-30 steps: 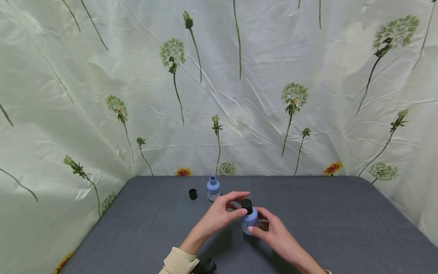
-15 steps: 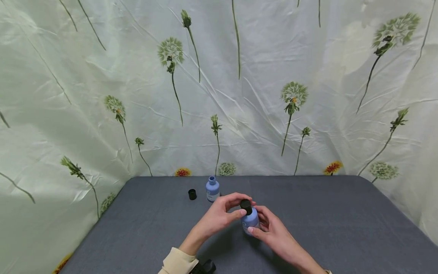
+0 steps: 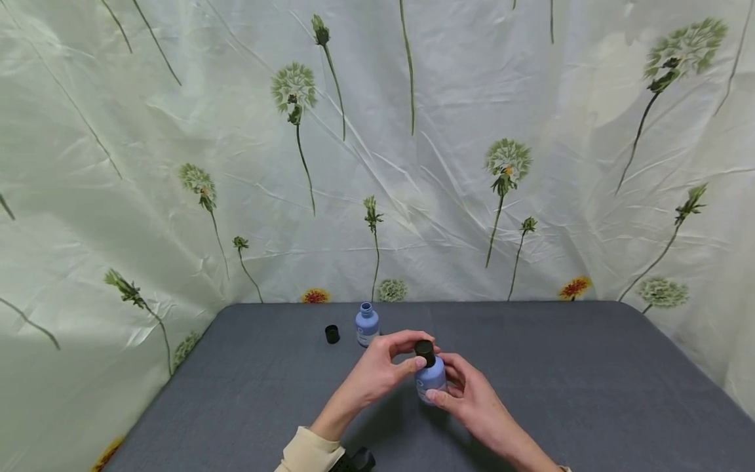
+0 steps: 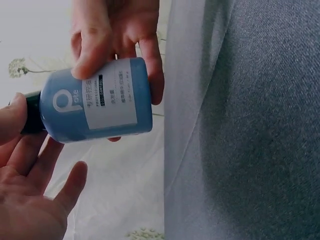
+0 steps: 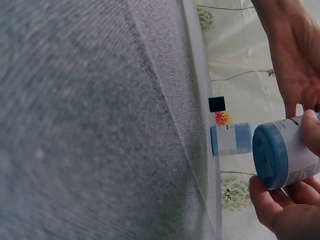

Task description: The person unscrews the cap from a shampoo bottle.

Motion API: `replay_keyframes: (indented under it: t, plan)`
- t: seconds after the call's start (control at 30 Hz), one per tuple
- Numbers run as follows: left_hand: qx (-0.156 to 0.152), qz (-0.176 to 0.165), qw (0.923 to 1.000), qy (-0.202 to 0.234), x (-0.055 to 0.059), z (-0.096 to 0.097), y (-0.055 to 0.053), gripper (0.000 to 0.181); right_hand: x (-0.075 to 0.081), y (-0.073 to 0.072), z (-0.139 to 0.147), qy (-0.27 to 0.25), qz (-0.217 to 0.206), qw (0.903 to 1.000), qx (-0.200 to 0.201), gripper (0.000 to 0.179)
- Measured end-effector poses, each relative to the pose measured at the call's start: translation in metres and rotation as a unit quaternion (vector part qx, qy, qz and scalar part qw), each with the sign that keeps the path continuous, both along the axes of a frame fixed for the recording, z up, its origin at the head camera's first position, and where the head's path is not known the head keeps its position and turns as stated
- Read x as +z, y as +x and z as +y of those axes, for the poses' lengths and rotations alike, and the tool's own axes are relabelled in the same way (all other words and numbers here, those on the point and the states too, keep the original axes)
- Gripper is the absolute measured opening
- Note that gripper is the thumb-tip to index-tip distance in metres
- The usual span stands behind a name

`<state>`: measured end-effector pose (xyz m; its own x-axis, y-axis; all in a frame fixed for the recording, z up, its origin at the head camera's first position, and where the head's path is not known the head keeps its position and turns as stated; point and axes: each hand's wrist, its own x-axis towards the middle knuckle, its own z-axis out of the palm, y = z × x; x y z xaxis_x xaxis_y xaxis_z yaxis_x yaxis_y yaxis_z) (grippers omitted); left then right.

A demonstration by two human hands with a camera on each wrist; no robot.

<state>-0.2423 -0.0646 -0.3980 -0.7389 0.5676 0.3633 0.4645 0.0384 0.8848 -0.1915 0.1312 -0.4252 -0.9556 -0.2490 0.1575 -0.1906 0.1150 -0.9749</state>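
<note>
A small blue bottle (image 3: 430, 379) with a white label is held upright above the table, its base showing in the right wrist view. My right hand (image 3: 472, 400) grips its body, thumb on the near side and fingers behind. At the top, my left hand (image 3: 383, 367) pinches the black cap (image 3: 424, 351) between thumb and fingers. The cap sits on the bottle's neck. Farther back stands a second blue bottle (image 3: 367, 326), uncapped, its neck bare. To its left lies a loose black cap (image 3: 332, 334) on the table.
A dark grey cloth covers the table (image 3: 236, 393). Behind it hangs a pale curtain (image 3: 448, 164) printed with dandelions, meeting the table's far edge. A black wrist strap (image 3: 354, 461) shows by the left sleeve (image 3: 309, 451).
My left fingers have closed in around the cap from a looser hold, and the cap has shifted slightly. The right hand keeps its grip; the far bottle and loose cap stay put.
</note>
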Motion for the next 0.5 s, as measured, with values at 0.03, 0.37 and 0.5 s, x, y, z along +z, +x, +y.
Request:
replay_keyframes:
  t: [0.03, 0.37, 0.5]
  plan:
    - [0.01, -0.003, 0.9999, -0.003, 0.0002, 0.0009, 0.0003, 0.028, 0.0, 0.0002, -0.0003, 0.003, -0.001, 1.0, -0.009, 0.059]
    - [0.091, -0.066, 0.9935, 0.012, 0.0004, 0.0059, 0.0036, 0.027, 0.0, -0.0006, -0.0006, 0.037, -0.008, 0.9976, -0.058, 0.056]
    - [0.106, -0.061, 0.9925, 0.002, -0.001, 0.0058, 0.0034, 0.029, 0.0013, -0.0015, 0.0002, 0.044, -0.015, 0.9967, -0.067, 0.057]
